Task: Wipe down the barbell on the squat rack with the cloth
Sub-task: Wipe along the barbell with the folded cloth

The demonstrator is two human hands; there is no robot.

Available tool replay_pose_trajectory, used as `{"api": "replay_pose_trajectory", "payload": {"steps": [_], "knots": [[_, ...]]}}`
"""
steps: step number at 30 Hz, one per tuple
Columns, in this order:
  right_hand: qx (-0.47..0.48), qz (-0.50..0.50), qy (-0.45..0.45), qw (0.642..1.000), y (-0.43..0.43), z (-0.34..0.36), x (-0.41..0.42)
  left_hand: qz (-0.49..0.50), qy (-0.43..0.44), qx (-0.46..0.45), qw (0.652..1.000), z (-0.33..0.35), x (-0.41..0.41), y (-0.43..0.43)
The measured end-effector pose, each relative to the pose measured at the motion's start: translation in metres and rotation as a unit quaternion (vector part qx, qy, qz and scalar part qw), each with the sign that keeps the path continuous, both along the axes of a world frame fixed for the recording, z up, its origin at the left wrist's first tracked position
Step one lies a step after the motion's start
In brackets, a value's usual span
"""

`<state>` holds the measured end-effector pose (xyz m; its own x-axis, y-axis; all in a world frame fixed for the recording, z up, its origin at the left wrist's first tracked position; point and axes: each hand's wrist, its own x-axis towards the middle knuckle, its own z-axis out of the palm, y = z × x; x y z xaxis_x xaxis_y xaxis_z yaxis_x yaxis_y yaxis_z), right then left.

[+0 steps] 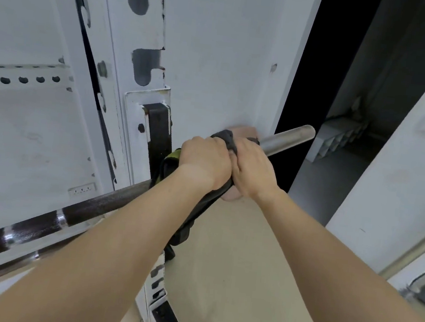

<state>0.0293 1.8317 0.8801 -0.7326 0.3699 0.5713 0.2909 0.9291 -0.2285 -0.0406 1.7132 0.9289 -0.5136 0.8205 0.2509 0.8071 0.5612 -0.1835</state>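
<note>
The long steel barbell (288, 139) lies across the frame on a slant, from the lower left edge up to its free end in the upper right, and it rests on the white metal squat rack (218, 55) at a black hook (158, 128) near the centre. Both hands are at the centre of the frame, just to the right of the hook, on the bar. The left hand (204, 161) and the right hand (253, 172) touch each other side by side. Their fingers (219, 148) are curled tightly over a dark grey cloth (226, 137), which is wrapped around the bar, so both hands grip the cloth and the bar inside it. A loose part of the cloth hangs down under the left wrist. From the hands, the smooth silver sleeve (296, 134) goes on to the upper right, bare and uncovered, and the right hand is the nearer one to it. The dark rough shaft (90, 203) goes the other way, to the lower left past the hook, and the left hand is nearer to that side. The wiping seems to be in progress on the sleeve. A next stroke would probably have to follow the long axis of the bar, sliding the cloth toward the free end. A pale pink round shape shows behind and below the hands; what it is cannot be told.
</note>
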Motion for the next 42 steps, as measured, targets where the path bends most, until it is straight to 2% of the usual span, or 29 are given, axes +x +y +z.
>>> {"api": "replay_pose_trajectory", "payload": {"steps": [5,10,19,24,28,31,34,38,42], "knots": [[0.03,0.032,-0.043,0.998,0.019,0.006,-0.004,0.018,0.002,-0.005,1.0,0.001,-0.003,0.01],[0.072,0.056,-0.026,0.995,0.043,0.001,-0.005,0.064,0.038,-0.001,0.997,-0.003,0.012,0.033],[0.127,0.13,-0.022,0.983,0.169,-0.003,0.015,0.151,0.083,0.131,0.976,-0.036,0.043,0.128],[0.155,0.088,-0.036,0.983,0.24,0.003,0.027,0.158,0.087,0.17,0.969,-0.041,0.054,0.204],[0.132,0.055,-0.054,0.988,0.215,0.003,0.017,0.169,0.097,0.179,0.964,-0.04,0.049,0.187],[0.117,0.09,-0.047,0.988,0.165,-0.002,0.012,0.222,0.123,0.205,0.945,-0.043,0.042,0.143],[0.113,0.116,-0.029,0.986,0.132,-0.003,0.006,0.276,0.102,0.231,0.927,-0.044,0.036,0.129],[0.149,0.139,-0.018,0.979,0.156,-0.003,-0.001,0.323,0.097,0.224,0.914,-0.042,0.033,0.148],[0.171,0.137,-0.012,0.976,0.196,-0.002,0.005,0.293,0.086,0.2,0.931,-0.035,0.041,0.181]]}}
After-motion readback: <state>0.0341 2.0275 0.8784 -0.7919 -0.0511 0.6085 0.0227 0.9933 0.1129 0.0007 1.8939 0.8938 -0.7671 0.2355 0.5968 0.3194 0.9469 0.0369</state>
